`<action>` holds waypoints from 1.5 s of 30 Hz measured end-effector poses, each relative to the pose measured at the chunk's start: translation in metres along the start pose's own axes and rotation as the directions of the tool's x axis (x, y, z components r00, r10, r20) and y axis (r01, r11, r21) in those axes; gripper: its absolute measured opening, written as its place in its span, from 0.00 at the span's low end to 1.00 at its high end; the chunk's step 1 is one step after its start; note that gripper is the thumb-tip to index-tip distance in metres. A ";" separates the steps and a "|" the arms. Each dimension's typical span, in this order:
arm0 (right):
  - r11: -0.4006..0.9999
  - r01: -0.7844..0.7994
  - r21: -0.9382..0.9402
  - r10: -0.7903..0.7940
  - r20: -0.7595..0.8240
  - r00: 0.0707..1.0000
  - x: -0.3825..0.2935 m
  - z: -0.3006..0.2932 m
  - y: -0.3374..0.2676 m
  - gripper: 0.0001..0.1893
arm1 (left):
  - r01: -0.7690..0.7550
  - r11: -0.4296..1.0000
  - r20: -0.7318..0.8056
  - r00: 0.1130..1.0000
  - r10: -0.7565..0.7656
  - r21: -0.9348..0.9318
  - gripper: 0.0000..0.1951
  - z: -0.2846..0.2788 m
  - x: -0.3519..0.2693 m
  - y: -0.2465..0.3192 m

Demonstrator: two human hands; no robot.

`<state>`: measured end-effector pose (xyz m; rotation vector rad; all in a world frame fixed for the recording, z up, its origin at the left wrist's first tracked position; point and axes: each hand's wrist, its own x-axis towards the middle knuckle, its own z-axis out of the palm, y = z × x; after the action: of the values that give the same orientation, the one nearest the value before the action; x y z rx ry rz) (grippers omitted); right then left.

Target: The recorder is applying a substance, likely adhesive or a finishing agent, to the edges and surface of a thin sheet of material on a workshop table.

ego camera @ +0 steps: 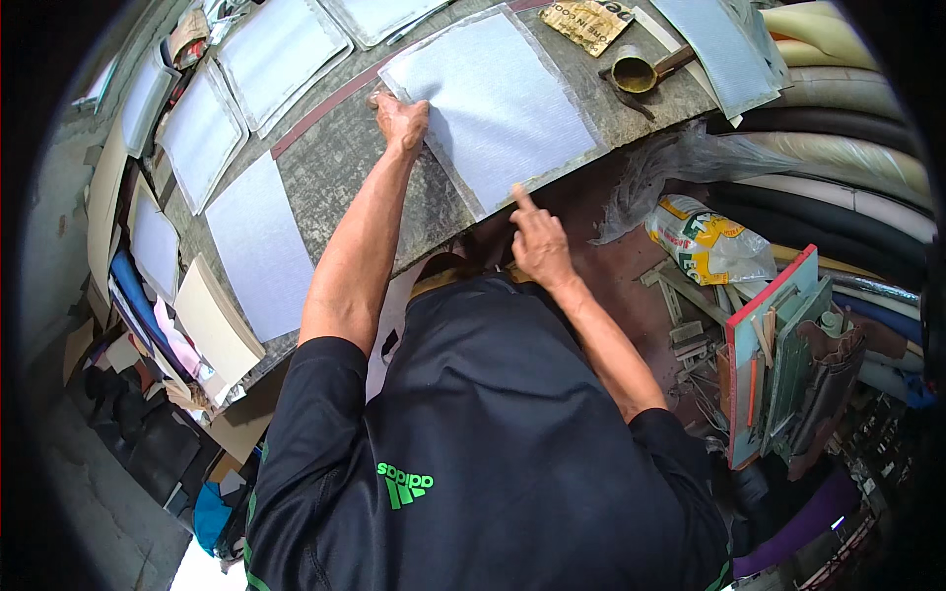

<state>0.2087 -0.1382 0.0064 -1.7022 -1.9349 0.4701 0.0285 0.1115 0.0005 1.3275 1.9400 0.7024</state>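
A white textured sheet (495,111) with a greyish border lies on the worn worktable (325,162), its near corner at the table's front edge. My left hand (403,122) grips its left edge, and creases run across the sheet from the thumb. Something shiny shows by those fingertips, too unclear to name. At the near edge, my right hand (543,240) has its index finger stretched out against the border, the other fingers curled and holding nothing. A little yellowish paste shows at that fingertip. To the right lies a small cup (633,70) with yellowish residue inside.
More white sheets (281,59) and a single sheet (259,244) lie to the left, near a beige board stack (214,318). A torn printed paper piece (587,24) lies by the cup. Fabric rolls (835,148), a plastic bag (709,240) and upright boards (772,362) crowd the right.
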 end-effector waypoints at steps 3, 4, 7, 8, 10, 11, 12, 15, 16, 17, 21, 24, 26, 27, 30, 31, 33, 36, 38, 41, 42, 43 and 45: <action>0.967 0.159 -0.201 -0.110 0.237 0.965 -0.006 0.015 -0.027 0.13 | 0.011 1.000 0.006 1.000 -0.011 0.010 0.29 -0.002 0.001 0.000; 0.960 0.194 -0.203 -0.139 0.257 0.956 -0.007 0.016 -0.029 0.13 | 0.025 1.000 0.030 0.999 -0.025 -0.016 0.29 -0.003 0.002 -0.001; 0.972 0.225 -0.072 -0.206 0.215 0.955 -0.003 0.007 -0.020 0.13 | 0.016 0.999 0.009 1.000 -0.016 -0.040 0.28 -0.001 0.003 -0.004; 0.971 0.227 -0.071 -0.207 0.216 0.954 -0.002 0.003 -0.016 0.13 | -0.007 0.999 -0.035 0.999 0.006 -0.035 0.27 0.000 0.004 -0.006; 0.998 0.060 0.000 -0.060 0.016 0.998 -0.002 -0.005 -0.008 0.12 | -0.019 0.999 -0.045 0.999 0.018 -0.042 0.26 0.002 0.007 -0.009; 1.000 0.011 -0.011 -0.011 -0.006 1.000 -0.001 -0.001 -0.001 0.13 | -0.033 0.998 -0.052 0.998 0.031 -0.047 0.26 0.003 0.009 -0.011; 1.000 -0.001 -0.028 0.002 0.025 1.000 -0.002 0.000 -0.005 0.12 | -0.034 0.998 -0.049 0.998 0.032 -0.047 0.26 0.004 0.010 -0.012; 0.994 0.106 -0.038 -0.095 0.220 0.971 -0.004 0.011 -0.026 0.10 | -0.014 0.997 -0.050 0.999 0.011 -0.077 0.25 0.005 0.012 -0.010; 0.989 0.147 0.027 -0.149 0.245 0.958 -0.004 0.011 -0.028 0.08 | -0.015 0.998 -0.036 0.999 0.013 -0.062 0.25 0.005 0.011 -0.009; 0.989 0.144 0.020 -0.145 0.243 0.959 -0.001 0.008 -0.025 0.08 | -0.015 0.999 -0.022 1.000 0.014 -0.048 0.25 0.004 0.011 -0.007; 0.942 0.065 0.330 -0.080 0.033 0.996 0.013 -0.025 0.000 0.07 | 0.051 0.955 0.170 0.986 -0.001 -0.292 0.21 -0.013 0.007 -0.013; 0.988 -0.077 0.137 0.102 -0.189 0.977 0.027 -0.052 0.052 0.07 | 0.083 0.957 0.187 0.982 -0.030 -0.280 0.22 -0.020 -0.009 -0.015; 0.981 -0.192 -0.016 0.188 -0.141 0.972 0.031 -0.063 0.083 0.12 | 0.086 0.968 0.210 0.977 -0.035 -0.237 0.23 -0.022 -0.024 -0.025; 0.974 -0.175 -0.142 0.158 -0.121 0.980 0.023 -0.058 0.101 0.13 | 0.134 0.931 0.230 0.971 -0.056 -0.338 0.23 -0.020 -0.043 -0.016; 0.890 -0.064 -0.451 0.097 0.050 0.994 0.009 -0.045 0.083 0.12 | 0.152 0.923 0.270 0.961 -0.055 -0.354 0.22 -0.023 -0.076 -0.028; 0.900 0.005 -0.436 0.063 0.140 0.988 0.001 -0.040 0.073 0.09 | 0.142 0.919 0.272 0.962 -0.040 -0.369 0.22 -0.023 -0.087 -0.028; 0.889 0.218 -0.402 -0.143 0.210 0.967 -0.010 -0.028 0.056 0.10 | 0.173 0.905 0.265 0.962 -0.070 -0.389 0.20 -0.023 -0.101 -0.027; 0.897 0.404 -0.180 -0.375 0.176 0.910 -0.002 -0.030 0.047 0.11 | 0.214 0.895 0.275 0.955 -0.109 -0.392 0.22 -0.027 -0.111 -0.021; 0.965 0.213 -0.151 -0.203 0.080 0.976 0.008 -0.039 0.049 0.10 | 0.234 0.895 0.270 0.953 -0.135 -0.379 0.22 -0.025 -0.111 -0.030; 0.984 -0.014 -0.176 0.016 0.011 1.000 0.008 -0.030 0.062 0.11 | 0.262 0.883 0.267 0.950 -0.164 -0.390 0.21 -0.025 -0.110 -0.032; 0.960 0.033 -0.276 0.007 0.141 0.990 0.004 -0.023 0.057 0.10 | 0.264 0.876 0.283 0.947 -0.155 -0.403 0.20 -0.024 -0.109 -0.030; 0.926 0.096 -0.366 0.006 0.268 0.964 0.001 -0.014 0.051 0.10 | 0.264 0.870 0.296 0.944 -0.144 -0.417 0.20 -0.024 -0.107 -0.028; 0.852 0.361 -0.378 -0.264 0.286 0.921 -0.009 0.007 0.032 0.06 | 0.295 0.855 0.304 0.937 -0.172 -0.427 0.20 -0.026 -0.106 -0.026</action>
<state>0.2316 -0.1415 -0.0191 -1.5756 -2.5791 0.1183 0.0203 0.0012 0.0211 0.8175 1.5583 0.7723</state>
